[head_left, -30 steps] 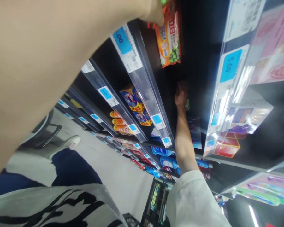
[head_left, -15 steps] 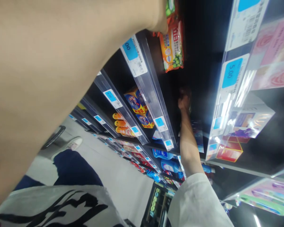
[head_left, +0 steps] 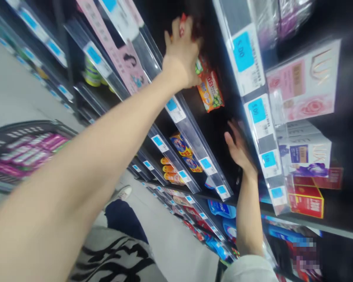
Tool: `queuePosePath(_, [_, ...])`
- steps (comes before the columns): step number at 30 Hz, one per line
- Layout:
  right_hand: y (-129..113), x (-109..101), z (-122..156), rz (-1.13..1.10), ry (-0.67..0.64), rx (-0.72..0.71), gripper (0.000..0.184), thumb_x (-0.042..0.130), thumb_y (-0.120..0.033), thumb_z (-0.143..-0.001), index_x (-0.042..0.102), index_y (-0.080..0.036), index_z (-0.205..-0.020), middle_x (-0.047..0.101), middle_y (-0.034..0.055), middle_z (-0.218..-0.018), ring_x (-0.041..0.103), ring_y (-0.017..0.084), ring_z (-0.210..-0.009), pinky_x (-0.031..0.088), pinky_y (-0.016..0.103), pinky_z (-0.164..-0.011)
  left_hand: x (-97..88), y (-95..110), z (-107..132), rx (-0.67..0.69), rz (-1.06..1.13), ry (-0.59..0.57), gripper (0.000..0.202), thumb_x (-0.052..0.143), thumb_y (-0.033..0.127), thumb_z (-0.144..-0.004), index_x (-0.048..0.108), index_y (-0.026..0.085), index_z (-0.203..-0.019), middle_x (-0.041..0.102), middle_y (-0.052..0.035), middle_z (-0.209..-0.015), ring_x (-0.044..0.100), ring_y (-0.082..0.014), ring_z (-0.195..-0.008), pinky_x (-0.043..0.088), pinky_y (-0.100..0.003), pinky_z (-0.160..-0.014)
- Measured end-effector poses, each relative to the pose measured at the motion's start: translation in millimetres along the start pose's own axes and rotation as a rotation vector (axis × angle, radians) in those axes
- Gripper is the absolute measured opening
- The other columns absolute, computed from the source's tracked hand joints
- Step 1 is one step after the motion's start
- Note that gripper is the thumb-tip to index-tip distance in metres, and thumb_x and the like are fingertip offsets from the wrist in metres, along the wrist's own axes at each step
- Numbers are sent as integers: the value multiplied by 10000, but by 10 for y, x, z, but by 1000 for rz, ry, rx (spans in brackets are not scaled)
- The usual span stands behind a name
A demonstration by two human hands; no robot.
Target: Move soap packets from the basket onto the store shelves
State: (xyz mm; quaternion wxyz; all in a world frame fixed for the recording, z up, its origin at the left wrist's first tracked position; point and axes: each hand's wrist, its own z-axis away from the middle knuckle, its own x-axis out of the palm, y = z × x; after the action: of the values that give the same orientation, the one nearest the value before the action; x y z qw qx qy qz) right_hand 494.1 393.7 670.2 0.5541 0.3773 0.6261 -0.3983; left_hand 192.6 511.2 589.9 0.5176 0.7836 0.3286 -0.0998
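Note:
My left hand (head_left: 181,56) reaches up into a dark shop shelf. Its fingers are wrapped over the red top edge of a stack of orange snack packets (head_left: 211,93) with green peas printed on them. The lowest packet hangs out below the palm. My right hand (head_left: 238,148) is lower in the same shelf bay, fingers spread and slightly blurred, holding nothing. It hovers beside the clear price rail (head_left: 260,129) with blue tags.
A dark shopping basket (head_left: 8,133) with pink packets sits at the left. Pale soap boxes (head_left: 300,90) and red boxes (head_left: 306,197) fill the right shelves. Blue-and-yellow detergent packs (head_left: 185,150) lie on a lower shelf. My dark trouser leg (head_left: 125,219) is over the grey floor.
The camera swung, so my left arm no longer fills the view. My left hand stays on the orange packets. My right hand drew back from deep in the shelf and spread its fingers.

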Motion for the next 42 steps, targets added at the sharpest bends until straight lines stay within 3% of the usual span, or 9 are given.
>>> queuePosePath(4, [-762,-102,725,-99,-15,-163,507,455,-457,-1045,446,-417,-1550,389,-62,-1628,269,241,-1571,254,581,-1311,193,-107,-84,2,186,52,988,917,534,-706,479,72,-1461,164,-130,-1685,-202,-481,-1518,-339,-667,-1193])
queuePosePath(8, [-1142,162,1558,-242,-62,-262,534,534,-348,-1014,454,-525,-1512,512,-73,-1532,408,256,-1502,398,579,-1251,158,-40,-94,-16,187,118,838,830,559,-792,540,41,-1383,266,-187,-1650,-183,-413,-1555,-223,-692,-1229])
queuePosePath(11, [-1298,802,2224,-355,-35,-167,563,536,-304,-1002,452,-556,-1499,560,-42,-1487,501,293,-1430,453,616,-1190,-75,69,185,115,141,137,608,727,463,-895,576,87,-1349,356,-197,-1604,-82,-387,-1591,-72,-686,-1272])
queuePosePath(14, [-1574,1672,2867,-461,1,26,495,494,-316,-1003,517,-554,-1436,633,7,-1396,583,332,-1337,462,681,-1148,-371,-5,997,245,67,72,443,592,329,-964,568,122,-1354,387,-180,-1590,45,-341,-1604,99,-609,-1307])
queuePosePath(18, [-2210,2594,3356,-599,-72,144,354,455,-373,-1002,653,-464,-1282,717,62,-1203,681,333,-1168,561,641,-1037,-759,-575,2916,69,130,-307,400,494,288,-994,563,214,-1381,491,-123,-1536,354,-247,-1509,309,-457,-1276])
queuePosePath(21, [-2642,2897,3233,-675,-240,70,345,436,-393,-1004,701,-368,-1223,722,90,-1175,685,308,-1154,566,572,-1052,-1179,-1190,4455,-510,47,-777,346,600,246,-915,668,210,-1252,633,-120,-1375,542,-241,-1350,388,-374,-1218])
queuePosePath(26, [-2748,3088,2502,-676,-399,0,378,450,-409,-996,662,-259,-1270,691,103,-1283,634,284,-1244,488,511,-1140,-2057,-2004,6035,-987,-168,-897,261,576,192,-908,718,113,-1112,729,-190,-1176,688,-271,-1125,529,-373,-1016])
queuePosePath(32, [-2544,3433,2005,-422,-676,117,560,587,-265,-905,494,-116,-1436,696,159,-1247,654,290,-1198,475,447,-1117,-2527,-2444,6820,-1280,-226,-767,341,473,206,-1010,628,116,-1300,727,-134,-1259,686,-203,-1179,515,-354,-1050])
queuePosePath(42, [-2699,3815,2422,-557,-859,209,542,646,-270,-870,490,-175,-1380,710,96,-1115,697,204,-945,561,374,-955,-2264,-2315,7273,-1384,-80,-789,325,521,202,-944,705,207,-1211,779,-69,-1170,711,-192,-1138,518,-214,-961])
